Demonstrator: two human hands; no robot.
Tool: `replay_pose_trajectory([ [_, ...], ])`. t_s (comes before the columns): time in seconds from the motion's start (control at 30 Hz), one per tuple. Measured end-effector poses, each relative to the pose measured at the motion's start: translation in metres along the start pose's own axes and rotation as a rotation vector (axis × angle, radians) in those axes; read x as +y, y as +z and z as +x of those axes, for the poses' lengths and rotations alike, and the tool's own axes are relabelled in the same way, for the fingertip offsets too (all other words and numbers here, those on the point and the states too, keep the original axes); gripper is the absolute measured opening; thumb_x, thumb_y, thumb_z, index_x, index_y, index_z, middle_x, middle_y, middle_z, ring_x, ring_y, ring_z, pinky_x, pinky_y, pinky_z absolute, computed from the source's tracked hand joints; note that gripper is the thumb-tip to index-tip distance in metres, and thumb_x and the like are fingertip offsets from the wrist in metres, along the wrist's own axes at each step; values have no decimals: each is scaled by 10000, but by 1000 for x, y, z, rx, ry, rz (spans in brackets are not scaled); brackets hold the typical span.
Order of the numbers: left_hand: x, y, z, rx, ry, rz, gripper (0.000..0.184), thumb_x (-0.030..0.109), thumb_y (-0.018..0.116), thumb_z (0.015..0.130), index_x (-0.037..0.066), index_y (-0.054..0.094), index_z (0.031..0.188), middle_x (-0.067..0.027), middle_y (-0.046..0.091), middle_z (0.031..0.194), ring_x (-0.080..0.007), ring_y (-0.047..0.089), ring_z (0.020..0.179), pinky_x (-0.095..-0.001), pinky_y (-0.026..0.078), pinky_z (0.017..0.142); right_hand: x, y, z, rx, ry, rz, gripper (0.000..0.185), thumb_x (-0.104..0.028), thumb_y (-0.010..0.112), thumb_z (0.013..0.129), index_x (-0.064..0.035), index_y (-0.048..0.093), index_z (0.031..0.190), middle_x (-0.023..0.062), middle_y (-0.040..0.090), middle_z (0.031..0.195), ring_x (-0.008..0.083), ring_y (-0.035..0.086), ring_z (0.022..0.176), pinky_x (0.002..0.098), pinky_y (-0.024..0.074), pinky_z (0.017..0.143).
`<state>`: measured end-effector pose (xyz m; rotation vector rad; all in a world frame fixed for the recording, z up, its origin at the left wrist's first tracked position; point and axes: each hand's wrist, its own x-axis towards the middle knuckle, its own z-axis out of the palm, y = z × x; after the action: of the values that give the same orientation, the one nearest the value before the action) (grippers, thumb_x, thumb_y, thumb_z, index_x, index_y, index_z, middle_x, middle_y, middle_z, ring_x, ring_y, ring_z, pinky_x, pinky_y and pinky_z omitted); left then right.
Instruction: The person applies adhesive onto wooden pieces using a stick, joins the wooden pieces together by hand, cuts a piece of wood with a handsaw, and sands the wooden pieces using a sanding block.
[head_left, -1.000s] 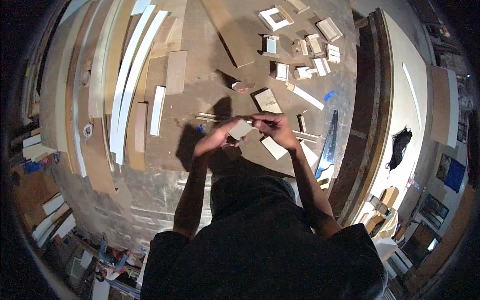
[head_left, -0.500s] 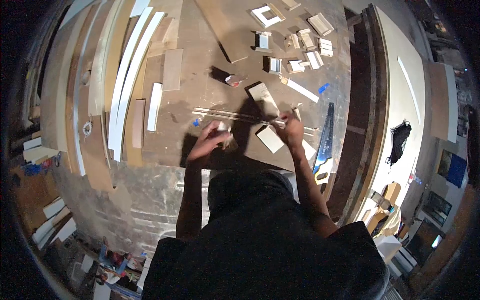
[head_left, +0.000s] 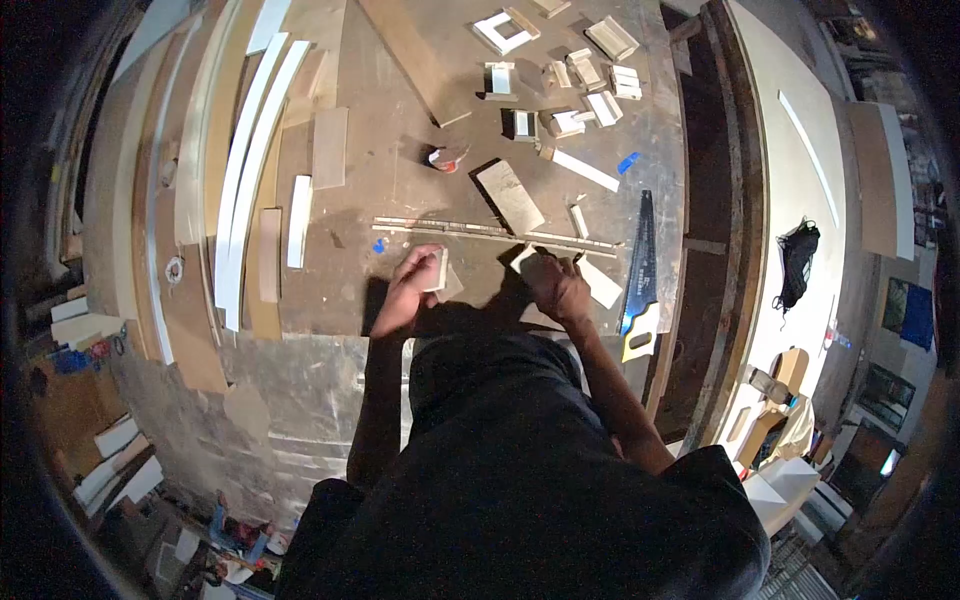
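Note:
My left hand (head_left: pixel 408 288) is closed around a small wooden block (head_left: pixel 440 270), held upright just above the table near its front edge. My right hand (head_left: pixel 562 290) is bent over a small pale wooden board (head_left: pixel 522 258), gripping it; the hand hides most of the board and its fingertips are in shadow. Another pale piece (head_left: pixel 598 285) lies just right of that hand. Beyond both hands, thin wooden strips (head_left: pixel 470 230) stretch across the table. A larger rectangular wood piece (head_left: pixel 510 197) and a short stick (head_left: pixel 578 221) lie behind the strips.
A handsaw (head_left: pixel 640 265) lies at the right edge. Several small wooden assemblies (head_left: pixel 603 107) are grouped at the far right. A small red-and-white container (head_left: pixel 443 160) stands mid-table. Long boards and white strips (head_left: pixel 262 150) cover the left. A dark gap separates a pale bench (head_left: pixel 790 200).
My right hand has left the strips and larger wood piece and come nearer to me, over the pale board. My left hand has turned its block upright. The view has shifted slightly.

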<state>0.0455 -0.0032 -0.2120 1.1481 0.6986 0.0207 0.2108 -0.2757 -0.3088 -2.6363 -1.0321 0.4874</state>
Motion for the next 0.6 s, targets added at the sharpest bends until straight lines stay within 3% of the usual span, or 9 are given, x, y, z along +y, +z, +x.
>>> replay_pose_trajectory([
  [0.1,-5,-4,-2,-18,-89,-248,323,318,527,989,111,547,1236,0,567,911,-56,474,623,-212,337,484,4,-9,8,-74,115,346,635,-352,752,722,-126,545,1279,191,588,1205,381,592,1072,465,540,830],
  [0.17,-1,-6,-7,-16,-222,-423,314,322,532,985,121,530,1226,8,540,866,-57,443,590,-195,302,474,-4,-15,15,64,56,7,781,-471,799,690,-164,500,1342,181,624,1171,404,603,1061,473,543,842],
  [0.27,18,0,-19,-53,-255,-387,275,314,535,983,128,536,1186,27,493,814,-51,388,564,-185,276,470,0,-18,36,-59,46,-186,715,-514,834,634,-130,626,1199,178,662,1010,332,640,1007,435,540,805],
  [0.3,22,2,-24,-46,-249,-388,275,314,535,983,128,536,1186,27,493,814,-51,388,564,-185,276,470,-5,-23,51,-102,59,-259,643,-465,845,639,-86,642,1117,193,664,985,349,652,944,433,543,773],
  [0.37,30,6,-32,-139,-224,-664,291,344,515,986,113,532,1163,39,448,775,-52,363,572,-173,265,476,-35,-45,75,196,-1,-88,627,-463,835,647,-58,632,1080,203,662,995,373,647,931,452,537,782],
  [0.43,39,14,-37,-249,-177,-767,338,346,474,985,86,515,1197,19,413,776,-61,346,590,-184,271,456,-50,-42,105,165,-100,-26,689,-487,770,716,-26,565,1184,237,601,1164,400,613,1029,491,522,826],
  [0.5,50,27,-45,-268,-101,-797,448,384,473,968,49,496,1264,17,413,807,-66,360,610,-180,290,477,-54,-6,135,136,53,-126,645,-469,734,762,-49,550,1216,222,576,1202,391,582,1082,494,503,866],
  [0.53,54,30,-46,-281,-117,-777,598,420,471,958,14,416,1392,18,420,832,-74,379,628,-184,312,493,-47,9,147,139,47,-124,645,-469,734,762,-49,550,1216,222,576,1202,391,582,1082,494,503,866],
  [0.6,75,39,-55,-281,-77,-691,640,432,464,961,15,368,1436,16,429,840,-75,385,623,-187,319,493,-32,33,166,224,-60,-167,548,-455,686,811,-94,565,1205,191,579,1180,380,553,1101,493,475,910],
])
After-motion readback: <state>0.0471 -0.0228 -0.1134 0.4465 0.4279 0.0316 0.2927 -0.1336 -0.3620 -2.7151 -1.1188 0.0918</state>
